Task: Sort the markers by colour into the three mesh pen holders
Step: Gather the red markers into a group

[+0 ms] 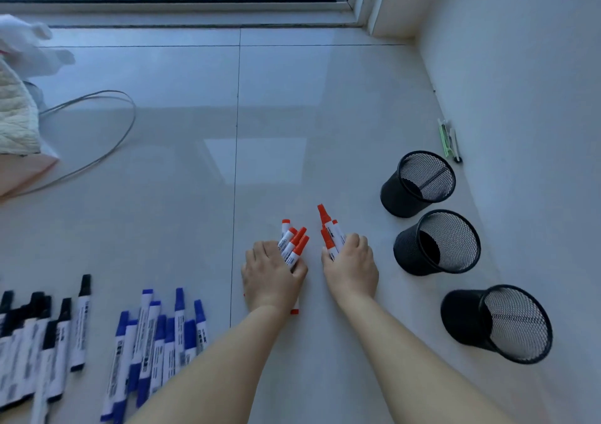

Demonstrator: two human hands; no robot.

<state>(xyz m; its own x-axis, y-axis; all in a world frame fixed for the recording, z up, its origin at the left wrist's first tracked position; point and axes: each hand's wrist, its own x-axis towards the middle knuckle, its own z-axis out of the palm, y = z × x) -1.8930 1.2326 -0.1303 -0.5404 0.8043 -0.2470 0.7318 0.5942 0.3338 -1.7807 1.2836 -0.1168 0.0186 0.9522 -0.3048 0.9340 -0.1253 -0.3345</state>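
Note:
My left hand [271, 275] grips a bundle of several red-capped markers [292, 244] low over the tiled floor. My right hand [353, 266] holds another bundle of red-capped markers [330, 231], caps pointing away from me. Three black mesh pen holders stand in a row to the right: the far one [418, 183], the middle one [437, 243] and the near one [497, 323]. All three look empty. Several blue markers [153, 342] lie in a loose pile at lower left. Several black markers [42, 336] lie further left.
A white wall [520, 98] runs close behind the holders. A green-and-white clip [448, 139] lies at its base. A grey cable loop [97, 131] and a quilted cloth [16, 121] lie at far left. A window sill [195, 17] spans the top.

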